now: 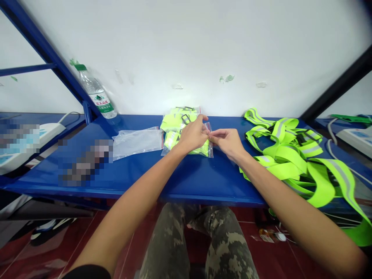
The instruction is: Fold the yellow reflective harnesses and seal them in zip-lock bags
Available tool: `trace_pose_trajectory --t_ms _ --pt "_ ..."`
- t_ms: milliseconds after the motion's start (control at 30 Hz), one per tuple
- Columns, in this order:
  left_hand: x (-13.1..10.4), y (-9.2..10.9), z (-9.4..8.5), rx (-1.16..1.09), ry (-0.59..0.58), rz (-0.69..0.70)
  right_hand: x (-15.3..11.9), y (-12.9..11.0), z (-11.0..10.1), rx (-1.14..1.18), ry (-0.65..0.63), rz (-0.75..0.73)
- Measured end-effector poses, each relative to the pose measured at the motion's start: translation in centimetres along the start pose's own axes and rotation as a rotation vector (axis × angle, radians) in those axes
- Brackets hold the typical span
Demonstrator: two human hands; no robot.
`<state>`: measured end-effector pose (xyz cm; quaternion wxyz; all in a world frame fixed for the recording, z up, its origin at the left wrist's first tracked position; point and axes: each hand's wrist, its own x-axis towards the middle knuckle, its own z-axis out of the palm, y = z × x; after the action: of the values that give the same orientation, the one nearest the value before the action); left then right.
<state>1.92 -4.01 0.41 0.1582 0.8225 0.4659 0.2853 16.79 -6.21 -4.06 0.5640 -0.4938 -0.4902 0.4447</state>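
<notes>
Several clear zip bags with neon yellow reflective straps folded inside lie in a pile [174, 122] at the back middle of the blue table [203, 178]. My left hand [194, 133] reaches over the front bag [205, 151], its thumb and fingers closed at the bag's right edge. There, my right hand [228, 142] pinches the same edge, its fingertips meeting those of the left. The bag's opening is partly hidden behind my fingers. Left of the pile lie flat, unfilled clear zip bags [138, 143].
Loose neon yellow straps [287, 155] with grey stripes and black buckles heap on the right, some hanging over the front edge. A water bottle [99, 95] leans at the back left by a blue frame post [43, 46]. A blurred-out object [87, 162] lies at the left.
</notes>
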Motion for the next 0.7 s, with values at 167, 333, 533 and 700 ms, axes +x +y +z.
trace_pose_trajectory --t_ms 167,333,533,700 --pt "0.0 0.1 0.1 0.001 0.027 -0.023 -0.2 -0.5 0.1 0.026 0.026 0.025" --pt "-0.1 0.2 0.3 0.030 0.027 0.004 -0.1 -0.5 -0.1 0.072 0.001 0.050" --pt "-0.3 0.0 -0.4 0.038 -0.041 0.134 -0.2 -0.5 -0.3 0.147 -0.023 0.121" --pt "-0.4 -0.4 -1.2 0.179 -0.148 0.151 -0.1 -0.5 -0.2 0.112 -0.010 0.106"
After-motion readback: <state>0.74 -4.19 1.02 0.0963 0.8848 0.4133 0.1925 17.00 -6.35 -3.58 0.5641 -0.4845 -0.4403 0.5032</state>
